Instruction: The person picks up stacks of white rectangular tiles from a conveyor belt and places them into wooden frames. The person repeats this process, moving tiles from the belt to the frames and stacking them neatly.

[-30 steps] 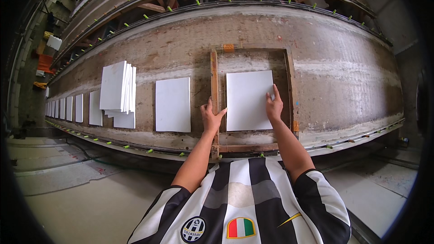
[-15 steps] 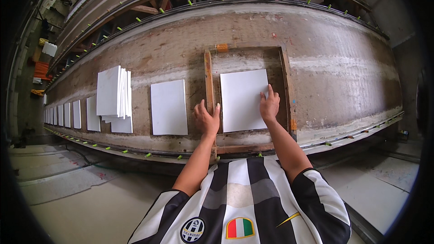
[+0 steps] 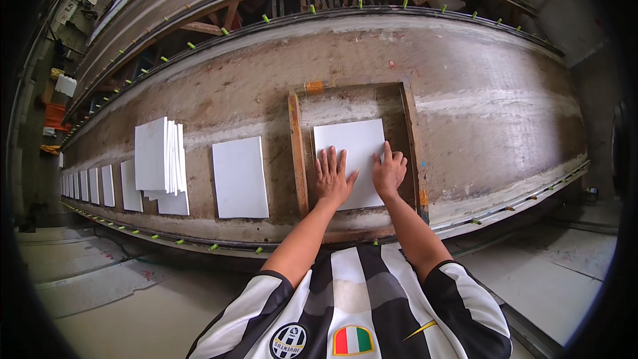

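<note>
Under the spread, flattened fingers of the left hand [image 3: 335, 179], with nothing gripped, the white sheet [image 3: 351, 134] is best pressed evenly. At its right edge the right hand [image 3: 389, 171] is rested, thumb and forefinger slightly parted; whether the edge is pinched cannot be told. The sheet, laid inside the wooden frame [image 3: 413, 139] on the table [image 3: 498, 126], should be kept square to the bars. Around it, from the left, a row of sheets [image 3: 108, 186], a stack [image 3: 150, 154] and a single sheet [image 3: 240, 178] are set out, the last blocked off by the left bar [image 3: 298, 153].
</note>
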A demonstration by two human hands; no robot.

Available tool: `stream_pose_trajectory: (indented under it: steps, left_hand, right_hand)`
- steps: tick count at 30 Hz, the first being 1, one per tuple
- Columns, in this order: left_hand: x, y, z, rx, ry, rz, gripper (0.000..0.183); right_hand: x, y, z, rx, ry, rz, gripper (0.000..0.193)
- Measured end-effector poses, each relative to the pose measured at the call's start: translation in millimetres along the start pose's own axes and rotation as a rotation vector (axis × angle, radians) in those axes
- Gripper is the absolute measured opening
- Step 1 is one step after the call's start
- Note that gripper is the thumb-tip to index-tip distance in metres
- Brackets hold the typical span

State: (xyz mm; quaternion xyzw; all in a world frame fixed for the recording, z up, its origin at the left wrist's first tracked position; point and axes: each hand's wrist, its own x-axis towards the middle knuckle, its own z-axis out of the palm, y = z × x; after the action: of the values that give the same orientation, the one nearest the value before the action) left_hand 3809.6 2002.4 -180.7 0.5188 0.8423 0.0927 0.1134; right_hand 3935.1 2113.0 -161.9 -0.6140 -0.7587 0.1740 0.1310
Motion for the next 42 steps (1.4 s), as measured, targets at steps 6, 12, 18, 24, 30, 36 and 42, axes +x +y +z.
stream_pose_trajectory:
  steps: [6,12,18,24,30,36,42]
  left_hand:
    - [-2,3,-4,0.035,-0.061,-0.002,0.077]
    - [-2,-1,5,0.043,-0.007,0.01,0.078]
    - [-4,0,4,0.043,-0.008,0.039,0.084]
    - [-6,1,4,0.019,-0.04,0.006,0.082]
    - [0,5,-19,0.042,-0.169,0.0,0.086]
    - [3,5,-14,0.032,-0.135,-0.005,0.085]
    - [-1,2,5,0.065,-0.044,0.002,0.08]
  right_hand:
    - [20,1,-2,0.035,0.242,-0.282,0.041]
    - [78,-47,-7,0.655,0.108,-0.371,0.028]
    - [127,-45,35,0.626,-0.015,-0.292,0.04]
    - [127,-54,51,0.71,-0.042,-0.225,0.039]
    - [91,-122,83,0.99,-0.368,-0.259,0.034]
    - [102,-109,97,0.96,-0.365,-0.278,0.035]
    - [107,-39,53,0.892,-0.095,-0.231,0.035]
